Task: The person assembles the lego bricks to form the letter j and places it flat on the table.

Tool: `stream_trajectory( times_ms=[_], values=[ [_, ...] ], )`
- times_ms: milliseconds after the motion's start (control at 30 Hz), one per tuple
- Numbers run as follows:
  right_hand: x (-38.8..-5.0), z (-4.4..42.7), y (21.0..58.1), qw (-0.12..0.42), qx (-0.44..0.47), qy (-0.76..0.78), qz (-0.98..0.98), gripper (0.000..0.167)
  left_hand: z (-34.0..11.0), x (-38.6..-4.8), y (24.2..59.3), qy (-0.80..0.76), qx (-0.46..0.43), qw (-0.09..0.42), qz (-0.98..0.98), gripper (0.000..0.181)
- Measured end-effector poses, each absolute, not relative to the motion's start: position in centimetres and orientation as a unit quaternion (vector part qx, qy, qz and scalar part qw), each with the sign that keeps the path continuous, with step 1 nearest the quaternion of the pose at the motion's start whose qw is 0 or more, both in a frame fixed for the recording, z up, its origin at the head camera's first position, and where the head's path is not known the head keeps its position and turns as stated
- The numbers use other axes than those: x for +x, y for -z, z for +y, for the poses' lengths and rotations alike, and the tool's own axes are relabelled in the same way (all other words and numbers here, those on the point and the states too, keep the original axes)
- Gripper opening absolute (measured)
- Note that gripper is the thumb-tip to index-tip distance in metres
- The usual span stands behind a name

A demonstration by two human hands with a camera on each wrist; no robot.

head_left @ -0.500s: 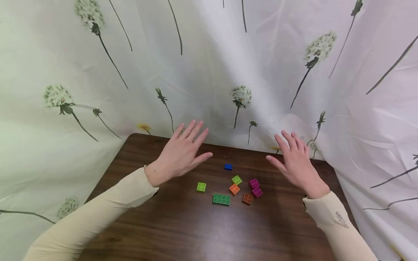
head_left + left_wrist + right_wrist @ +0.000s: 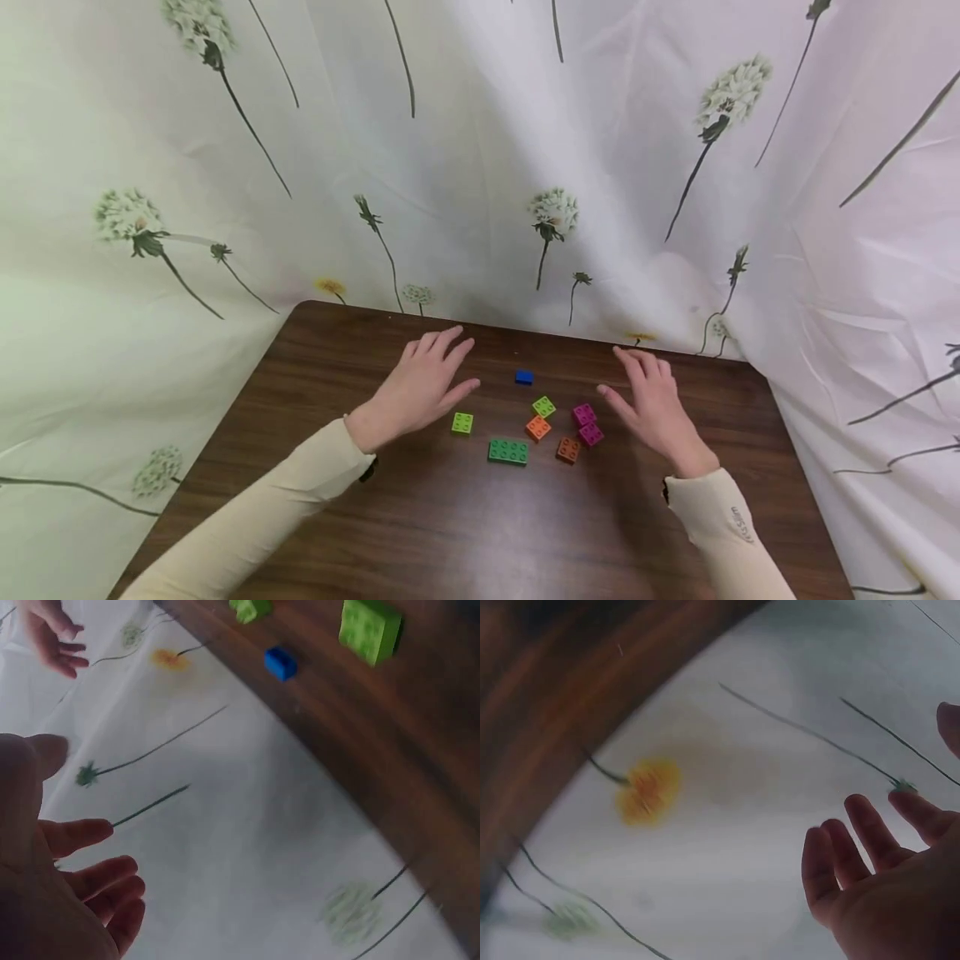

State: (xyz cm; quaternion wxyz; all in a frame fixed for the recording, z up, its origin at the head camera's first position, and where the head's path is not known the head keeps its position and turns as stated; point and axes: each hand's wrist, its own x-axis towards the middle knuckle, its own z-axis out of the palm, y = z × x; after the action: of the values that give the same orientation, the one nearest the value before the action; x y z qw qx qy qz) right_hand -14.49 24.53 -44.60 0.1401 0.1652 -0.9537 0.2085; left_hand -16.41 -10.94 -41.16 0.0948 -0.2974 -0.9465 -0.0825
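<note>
Several toy bricks lie loose on the dark wooden table. My left hand (image 2: pixel 416 385) hovers over the table with fingers relaxed and nothing in it; a lime brick (image 2: pixel 462 423) is nearest, just to its right. On the other side, my right hand (image 2: pixel 654 408) also hangs in the air, fingers loosely bent and holding nothing. Nearest to it are two magenta bricks (image 2: pixel 584 415), touching at a corner. Between the hands lie a small blue brick (image 2: pixel 524 377), a second lime brick (image 2: pixel 543 407), an orange brick (image 2: pixel 537 428), a long green brick (image 2: pixel 508 452) and a brown brick (image 2: pixel 568 450).
The wooden table (image 2: pixel 420 533) ends at the back against a hanging white curtain (image 2: pixel 465 167) printed with dandelions. This cloth also closes in the left and right sides.
Both hands have come down and back toward the body, their fingers more bent than before. The right hand also shifted left. The bricks keep their places on the table.
</note>
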Motion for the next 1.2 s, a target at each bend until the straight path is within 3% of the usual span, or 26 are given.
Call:
stream_trajectory(
  times_ms=[567,967,1200],
  values=[
    [-11.5,20.8,54.0,0.004,0.096,-0.297,-0.95,0.056,-8.1,-13.3,51.7,0.297,-0.234,-0.031,-0.925,0.051],
    [-10.5,19.5,55.5,-0.046,0.09,-0.278,-0.955,0.053,-6.2,-12.0,54.4,0.347,-0.239,-0.115,-0.9,0.055],
    [-10.4,19.1,55.9,-0.066,0.083,-0.287,-0.952,0.052,-5.6,-11.7,55.2,0.359,-0.23,-0.126,-0.896,0.057]
  ],
)
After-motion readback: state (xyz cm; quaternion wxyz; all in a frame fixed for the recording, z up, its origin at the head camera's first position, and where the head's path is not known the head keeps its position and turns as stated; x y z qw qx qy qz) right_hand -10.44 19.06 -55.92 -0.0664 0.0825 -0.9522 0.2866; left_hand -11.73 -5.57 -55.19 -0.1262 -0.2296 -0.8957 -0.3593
